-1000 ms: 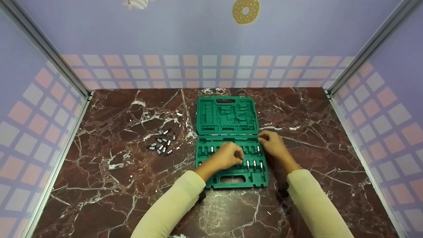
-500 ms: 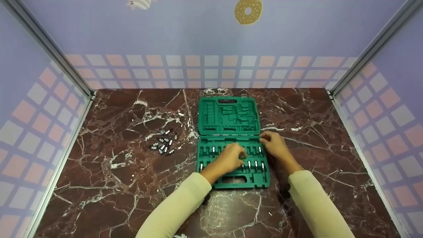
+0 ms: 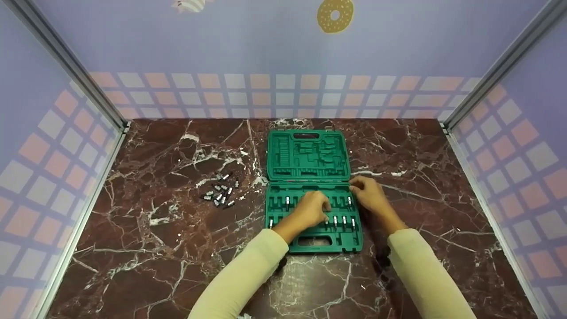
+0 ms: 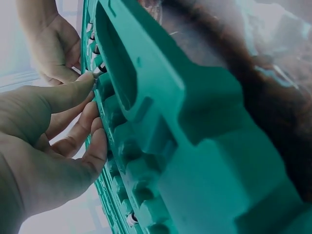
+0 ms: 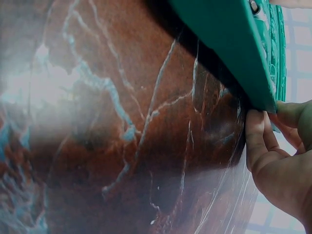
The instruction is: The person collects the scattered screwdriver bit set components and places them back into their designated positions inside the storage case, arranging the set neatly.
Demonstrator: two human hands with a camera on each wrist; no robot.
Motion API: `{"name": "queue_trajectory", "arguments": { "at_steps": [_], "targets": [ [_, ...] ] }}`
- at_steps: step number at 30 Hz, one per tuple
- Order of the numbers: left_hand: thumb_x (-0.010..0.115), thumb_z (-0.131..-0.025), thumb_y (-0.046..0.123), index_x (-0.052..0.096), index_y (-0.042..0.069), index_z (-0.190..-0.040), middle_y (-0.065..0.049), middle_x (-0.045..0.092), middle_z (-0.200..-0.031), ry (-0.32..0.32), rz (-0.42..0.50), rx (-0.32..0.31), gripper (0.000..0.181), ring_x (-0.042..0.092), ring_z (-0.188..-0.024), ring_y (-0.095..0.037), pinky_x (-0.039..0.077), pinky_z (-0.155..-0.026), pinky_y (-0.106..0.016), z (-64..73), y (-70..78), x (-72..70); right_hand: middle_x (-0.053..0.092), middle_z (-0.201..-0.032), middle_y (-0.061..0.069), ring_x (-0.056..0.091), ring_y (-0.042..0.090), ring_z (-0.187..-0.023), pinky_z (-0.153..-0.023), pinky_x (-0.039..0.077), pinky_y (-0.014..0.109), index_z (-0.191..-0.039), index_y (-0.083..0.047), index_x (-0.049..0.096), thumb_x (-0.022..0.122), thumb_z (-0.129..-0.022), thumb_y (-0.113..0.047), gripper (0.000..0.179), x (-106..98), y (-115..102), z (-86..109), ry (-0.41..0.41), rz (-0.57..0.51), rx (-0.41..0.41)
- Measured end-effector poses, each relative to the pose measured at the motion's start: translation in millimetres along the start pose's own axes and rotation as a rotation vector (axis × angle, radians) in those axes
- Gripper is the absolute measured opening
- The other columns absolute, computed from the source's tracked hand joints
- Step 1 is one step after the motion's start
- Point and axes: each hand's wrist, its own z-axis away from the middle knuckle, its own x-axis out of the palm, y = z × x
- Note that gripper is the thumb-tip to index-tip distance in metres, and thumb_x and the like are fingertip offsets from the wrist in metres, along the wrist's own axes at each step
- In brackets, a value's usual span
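An open green plastic tool case (image 3: 313, 241) lies on the marbled tabletop, its molded lid folded back. Several silver socket bits with dark tips sit in its slots, among them a socket bit (image 3: 344, 221) in the lower row. My left hand (image 3: 308, 210) is over the case's middle, its thumb and fingers pinching a socket bit (image 3: 327, 222) at a lower-row slot. That bit is mostly covered by the fingers in the left wrist view. At the case's right side near the hinge, my right hand (image 3: 370, 195) grips the edge between thumb and fingers (image 5: 256, 129).
A loose pile of socket bits (image 3: 219, 195) lies on the tabletop (image 3: 146, 248) left of the case. Patterned walls (image 3: 283, 95) enclose the table at the back and both sides.
The left hand has shifted slightly and lowered its fingertips onto the lower-row bit. The right hand stays at the case edge. The whole head view has drifted a little.
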Motion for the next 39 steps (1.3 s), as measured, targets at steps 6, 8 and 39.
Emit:
{"name": "queue_trajectory", "arguments": {
  "at_steps": [6,8,39],
  "targets": [
    [0.087,-0.082,0.008,0.081,0.01,-0.1,-0.005,0.077,-0.11,-0.007,0.048,-0.067,0.019,0.071,-0.092,-0.021,0.061,-0.077,-0.034,-0.2,3.4,-2.0,0.072,-0.116,0.023,0.067,0.039,-0.105,-0.092,0.054,0.054,-0.118,0.002,0.07,0.063,-0.102,-0.008,0.021,2.3,-0.9,-0.2,-0.004,-0.008,0.011],
    [0.087,-0.082,0.009,0.081,0.01,-0.101,-0.005,0.077,-0.111,-0.001,0.042,-0.065,0.02,0.072,-0.094,-0.022,0.062,-0.078,-0.034,0.3,4.0,-1.9,0.072,-0.115,0.023,0.067,0.039,-0.104,-0.091,0.054,0.055,-0.117,0.002,0.071,0.063,-0.102,-0.008,0.02,2.6,-1.1,-0.3,0.0,-0.004,0.006],
    [0.089,-0.079,0.005,0.075,0.008,-0.088,-0.004,0.073,-0.093,0.057,0.046,-0.019,0.017,0.067,-0.08,-0.017,0.058,-0.069,-0.03,0.9,-0.3,1.6,0.072,-0.117,0.024,0.067,0.039,-0.105,-0.092,0.053,0.055,-0.117,0.002,0.07,0.062,-0.102,-0.008,0.02,1.0,0.5,-0.1,-0.004,-0.002,0.0]
  ]
}}
